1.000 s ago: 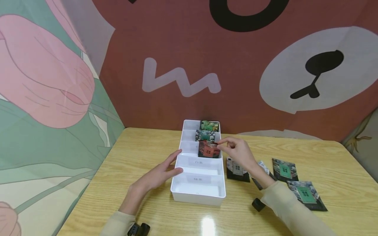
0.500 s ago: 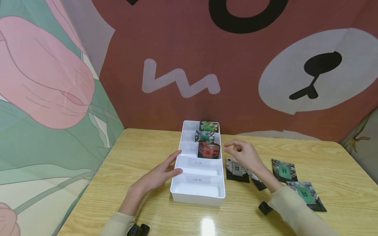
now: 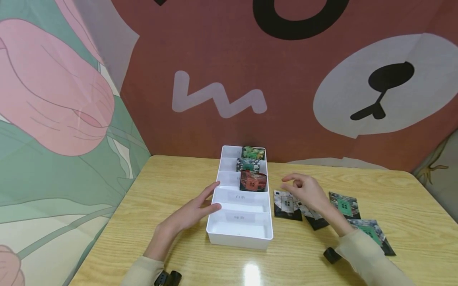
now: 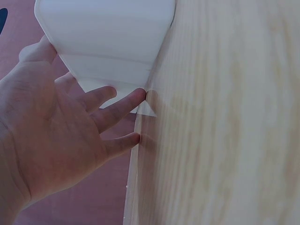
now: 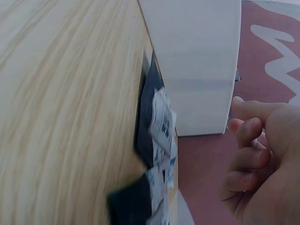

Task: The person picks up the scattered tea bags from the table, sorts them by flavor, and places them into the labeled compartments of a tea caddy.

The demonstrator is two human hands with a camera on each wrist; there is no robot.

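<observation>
A long white divided box [image 3: 237, 241] stands on the table, its compartments in a row running away from me. My left hand [image 3: 189, 212] touches the box's left side with thumb and fingertips, the fingers fairly straight. To the right of the box my right hand [image 3: 307, 191] hovers above the packets with loosely curled fingers and nothing in them. The third compartment from the front holds a red-labelled tea packet [image 3: 253, 181]. Behind it are a green-and-white packet [image 3: 248, 165] and a yellow-green packet [image 3: 253, 153]. The two front compartments, with paper labels, hold nothing.
Right of the box lie a grey-labelled packet [image 3: 287, 205] and a second, similar packet [image 3: 315, 220], partly under the right hand. Farther right are two green-labelled packets [image 3: 345, 205], the nearer partly covered by the sleeve. A printed fabric wall borders the wooden table [image 3: 182, 258].
My right hand has let go of the red-labelled packet in the box and moved right, over the packets on the table. The left hand and the box stay put.
</observation>
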